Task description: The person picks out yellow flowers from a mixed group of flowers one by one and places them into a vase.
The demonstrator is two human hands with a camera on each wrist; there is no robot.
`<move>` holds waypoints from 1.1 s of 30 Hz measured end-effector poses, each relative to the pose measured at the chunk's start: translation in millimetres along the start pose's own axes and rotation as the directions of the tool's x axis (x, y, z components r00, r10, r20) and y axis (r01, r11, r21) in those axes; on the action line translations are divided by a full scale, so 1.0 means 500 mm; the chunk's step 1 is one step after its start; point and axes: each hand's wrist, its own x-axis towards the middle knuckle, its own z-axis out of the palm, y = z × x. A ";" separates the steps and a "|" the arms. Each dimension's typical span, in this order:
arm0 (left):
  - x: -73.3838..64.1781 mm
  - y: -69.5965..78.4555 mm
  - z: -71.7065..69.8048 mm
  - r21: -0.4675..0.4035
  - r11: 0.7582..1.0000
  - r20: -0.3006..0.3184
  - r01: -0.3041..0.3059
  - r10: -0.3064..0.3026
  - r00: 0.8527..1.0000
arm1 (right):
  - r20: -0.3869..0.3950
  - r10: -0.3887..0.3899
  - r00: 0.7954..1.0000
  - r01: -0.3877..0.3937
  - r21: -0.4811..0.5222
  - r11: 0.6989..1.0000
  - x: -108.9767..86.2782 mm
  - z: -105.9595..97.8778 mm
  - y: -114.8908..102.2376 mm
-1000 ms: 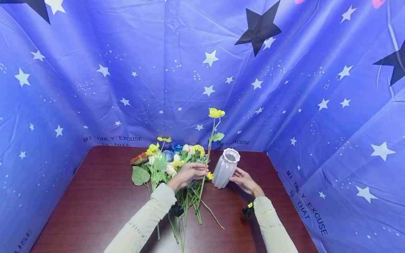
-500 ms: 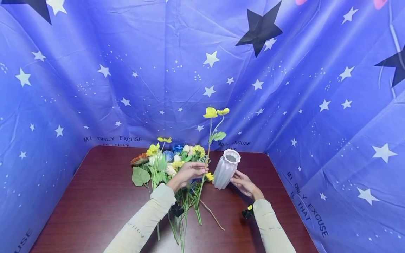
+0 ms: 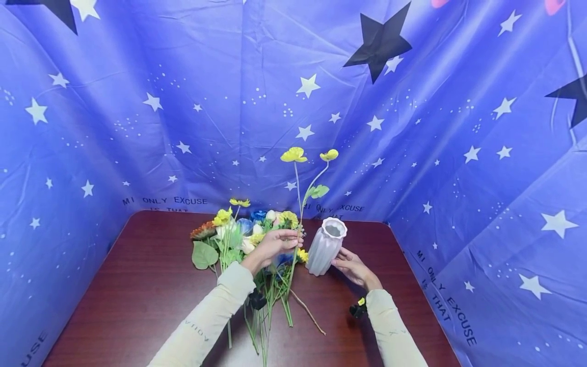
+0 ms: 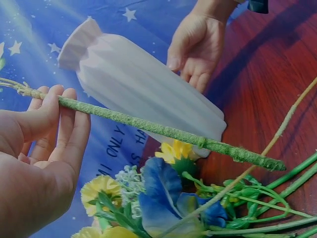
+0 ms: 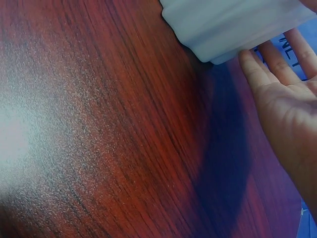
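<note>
My left hand [image 3: 275, 246] pinches the stem [image 4: 148, 125] of a yellow two-headed flower [image 3: 293, 155] between thumb and fingers. Its blooms point up, and the green lower end hangs over the other flowers. Just to the right stands a pale, fluted vase [image 3: 322, 251] with a scalloped rim, its mouth facing up. Against the vase's right side is my right hand [image 3: 355, 268], with the thumb at one side and the fingers at the other. In the right wrist view the fingertips [image 5: 246, 55] touch the vase's lower part; the rim is out of that view.
A pile of flowers, with a blue bloom [image 4: 166, 191], an orange bloom [image 3: 203, 231] and a broad leaf [image 3: 204, 255], lies under and left of my left hand. Their stems reach toward the front of the brown table [image 3: 137, 300]. A star-patterned cloth [image 3: 257, 102] surrounds the table.
The held flower has turned in my left fingers; its two blooms have spread apart, one to the left and one to the right. The right hand and vase have barely moved.
</note>
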 end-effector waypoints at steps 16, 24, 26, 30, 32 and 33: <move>0.012 0.065 0.013 -0.007 0.999 0.000 -0.051 0.051 0.999 | -0.008 -0.014 1.000 0.014 0.006 1.000 0.001 0.002 0.008; 0.017 0.105 0.016 -0.022 0.995 0.012 -0.099 0.099 0.995 | -0.014 -0.006 1.000 0.006 0.013 1.000 0.001 0.005 0.007; 0.018 0.115 0.016 -0.031 0.994 0.016 -0.106 0.107 0.994 | -0.013 -0.006 1.000 0.006 0.005 1.000 0.000 0.007 0.004; 0.022 0.136 0.016 -0.056 0.991 0.021 -0.119 0.120 0.993 | -0.023 -0.001 1.000 0.001 0.000 1.000 0.001 0.008 0.001; 0.022 0.146 0.015 -0.050 0.991 0.026 -0.121 0.123 0.992 | -0.037 0.001 0.999 0.000 0.001 1.000 0.002 0.007 0.001; 0.023 0.150 0.014 -0.049 0.992 0.027 -0.118 0.120 0.992 | -0.042 0.002 0.999 -0.002 0.003 1.000 0.003 0.007 0.002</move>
